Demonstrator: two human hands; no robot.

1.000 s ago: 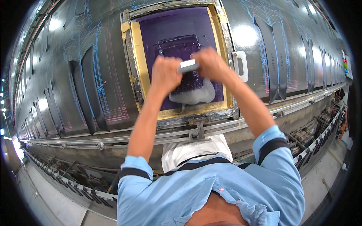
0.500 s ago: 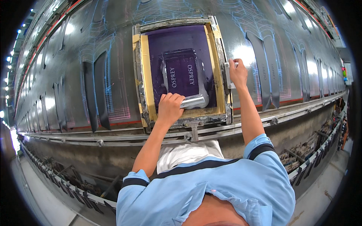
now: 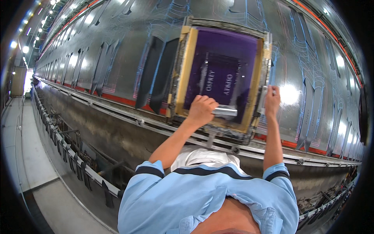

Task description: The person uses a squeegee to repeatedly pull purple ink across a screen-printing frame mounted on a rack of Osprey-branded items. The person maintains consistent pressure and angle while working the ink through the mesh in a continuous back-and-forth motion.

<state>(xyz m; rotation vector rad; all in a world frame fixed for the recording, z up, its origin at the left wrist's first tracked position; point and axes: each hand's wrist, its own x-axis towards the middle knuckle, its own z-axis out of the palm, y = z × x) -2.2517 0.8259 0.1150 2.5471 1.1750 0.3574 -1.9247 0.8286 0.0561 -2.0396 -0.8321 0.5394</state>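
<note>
A screen-printing frame point(image 3: 227, 25) with a purple mesh point(image 3: 230, 41) sits over the long dark table in front of me. My left hand point(image 3: 201, 112) is closed around one end of a shiny metal squeegee point(image 3: 226, 110) at the near end of the mesh. Wet ink glistens on the mesh around light lettering. At the frame's right side, my right hand point(image 3: 272, 102) is closed on a pale handle plate, mostly hidden by the fingers. A pair of dark curved fabric pieces point(image 3: 159, 74) lies by the frame's left edge, which partly covers one of them.
A metal rail point(image 3: 113, 107) runs along the table's near edge. More dark cut pieces point(image 3: 309, 111) lie to the right, among blue and pink guide lines. Below the rail is a trough, and dark strips point(image 3: 107, 195) hang from a bar beside a pale walkway point(image 3: 41, 156).
My view has turned. The frame has shifted left along the table, up to the dark pieces there, with both hands moving along with it. The squeegee stays in my left hand.
</note>
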